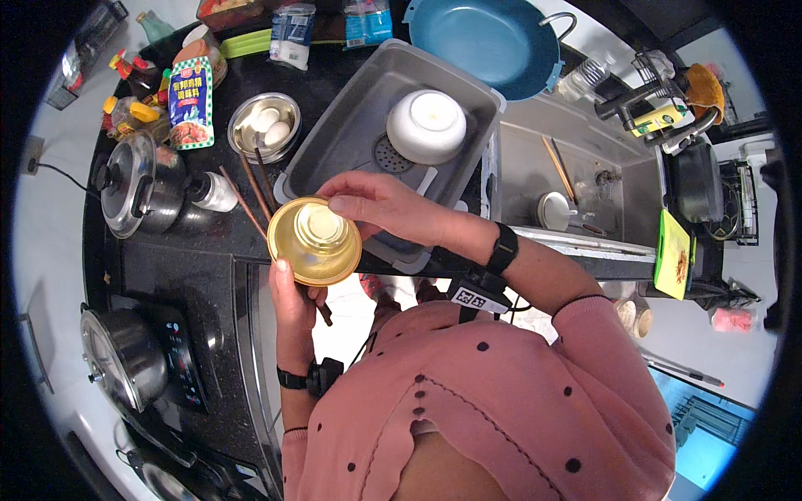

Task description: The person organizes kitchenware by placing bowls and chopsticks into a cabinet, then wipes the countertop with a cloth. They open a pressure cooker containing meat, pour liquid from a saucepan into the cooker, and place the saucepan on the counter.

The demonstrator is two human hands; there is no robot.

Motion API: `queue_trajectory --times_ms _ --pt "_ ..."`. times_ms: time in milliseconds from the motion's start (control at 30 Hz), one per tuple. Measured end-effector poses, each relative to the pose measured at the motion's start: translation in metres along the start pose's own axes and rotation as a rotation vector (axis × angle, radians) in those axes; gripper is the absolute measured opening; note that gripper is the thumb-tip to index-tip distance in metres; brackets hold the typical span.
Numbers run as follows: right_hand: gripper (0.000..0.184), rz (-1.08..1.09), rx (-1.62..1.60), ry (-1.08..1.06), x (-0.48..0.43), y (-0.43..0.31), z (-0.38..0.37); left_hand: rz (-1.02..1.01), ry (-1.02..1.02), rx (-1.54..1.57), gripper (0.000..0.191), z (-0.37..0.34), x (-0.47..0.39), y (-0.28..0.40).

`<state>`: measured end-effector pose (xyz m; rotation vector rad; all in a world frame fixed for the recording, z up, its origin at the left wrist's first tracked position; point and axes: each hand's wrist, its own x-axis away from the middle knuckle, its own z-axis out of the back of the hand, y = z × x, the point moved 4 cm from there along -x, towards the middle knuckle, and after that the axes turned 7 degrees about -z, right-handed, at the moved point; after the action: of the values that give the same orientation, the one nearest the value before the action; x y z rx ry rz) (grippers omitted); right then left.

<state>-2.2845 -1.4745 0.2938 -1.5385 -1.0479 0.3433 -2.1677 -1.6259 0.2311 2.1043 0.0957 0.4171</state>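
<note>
My left hand (293,297) and my right hand (382,203) both hold a gold-coloured metal bowl (297,250) by its rim, over the counter's front edge. A smaller shiny round piece sits at the bowl's upper part; whether it is a separate bowl I cannot tell. Several brown chopsticks (243,199) reach out from behind the bowl, and dark ends show below my left hand. What holds them is hidden. Beyond my right hand, an upturned white bowl (432,125) lies in a grey plastic basin (351,119). Left of the basin, a metal bowl (292,106) holds white eggs (276,133).
A lidded pot (156,188), a salt-like jar (216,193), a seasoning pouch (191,103) and bottles crowd the left. The steel sink (520,156) at right holds chopsticks (559,169) and a white cup (553,211). A blue basin (495,44) stands behind. Another pot (131,357) sits lower left.
</note>
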Motion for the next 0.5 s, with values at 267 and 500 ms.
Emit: queue_trajectory --times_ms 267,500 --pt "0.079 -0.260 1.889 0.663 -0.033 -0.004 0.086 -0.093 0.207 -0.042 0.047 0.022 0.015 0.011" --pt "0.065 -0.415 2.289 0.739 -0.070 0.035 0.105 -0.125 0.256 -0.008 0.045 0.046 0.032 0.004"
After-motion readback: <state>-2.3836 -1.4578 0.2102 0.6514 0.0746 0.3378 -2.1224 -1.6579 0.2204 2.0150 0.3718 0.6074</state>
